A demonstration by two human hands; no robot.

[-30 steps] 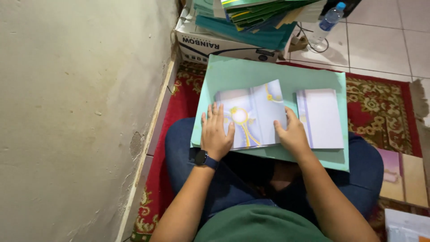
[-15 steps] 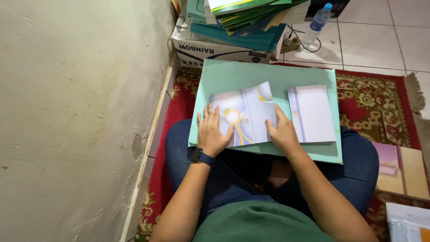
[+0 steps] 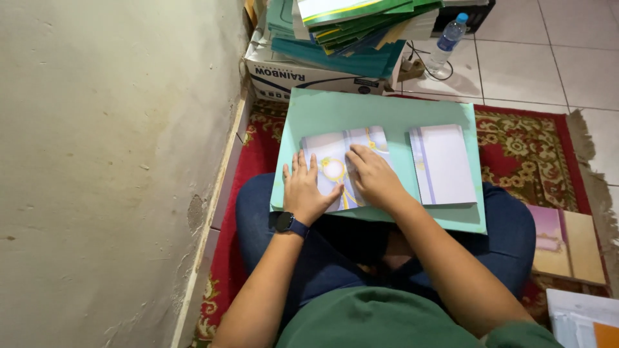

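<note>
Since a second ago the right hand [image 3: 376, 178] has slid leftward across the printed sheet [image 3: 343, 166], from the sheet's right edge to its middle, and the raised flap of paper that stood there now lies pressed down; the left hand [image 3: 303, 188] has hardly shifted; the sheet, pale lilac with a yellow-and-white round motif, lies on a mint-green board [image 3: 380, 116] resting across the person's crossed legs, directly under both palms; the left hand is spread flat, fingers fanned and gripping nothing, its palm weighting the sheet's near left corner, seemingly to stop the paper sliding; the right hand lies just beside it, nearly touching, fingers together and slightly bent, knuckles up, pressing along what looks like a fold, closed on nothing; both forearms reach forward from the lap, wrists low, a dark wristwatch [image 3: 291, 224] on the left one; to the right of the right hand, apart from it, sits a finished lilac folded piece [image 3: 443, 164]; beyond the fingertips stands a cardboard box [image 3: 303, 74] stacked with green folders [image 3: 348, 29], a water bottle [image 3: 446, 42] beside it.
</note>
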